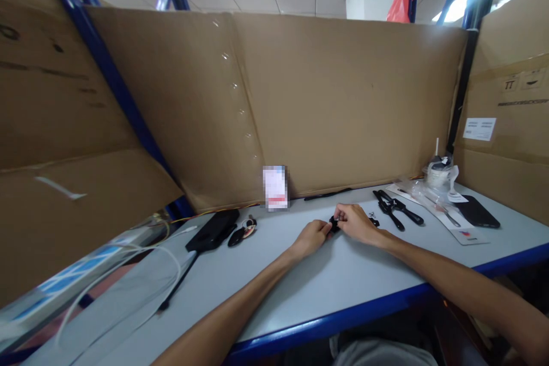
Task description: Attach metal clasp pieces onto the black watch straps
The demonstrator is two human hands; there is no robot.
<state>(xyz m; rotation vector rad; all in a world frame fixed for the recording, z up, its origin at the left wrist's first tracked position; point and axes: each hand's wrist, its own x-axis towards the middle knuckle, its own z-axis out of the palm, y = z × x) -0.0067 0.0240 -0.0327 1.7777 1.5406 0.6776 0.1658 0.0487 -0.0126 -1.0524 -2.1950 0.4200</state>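
A small black part (333, 225) is pinched between my two hands over the middle of the table; its exact kind is too small to make out. My left hand (314, 237) grips it from the left, with thumb and fingers together. From the right, my right hand (355, 223) closes its fingertips on the same part. Just beyond the right hand lie small metal and black pieces (374, 219), partly covered by that hand. Farther right rests a black-handled tool (397, 209) with spread handles, resembling pliers or a spokeshave.
A phone (275, 187) leans on the cardboard at the back. Keys (244, 230), a black box with a cable (214, 230) and a power strip (77, 277) lie left. At right are a dark phone (478, 211), plastic packaging (429, 200) and a cup (439, 174).
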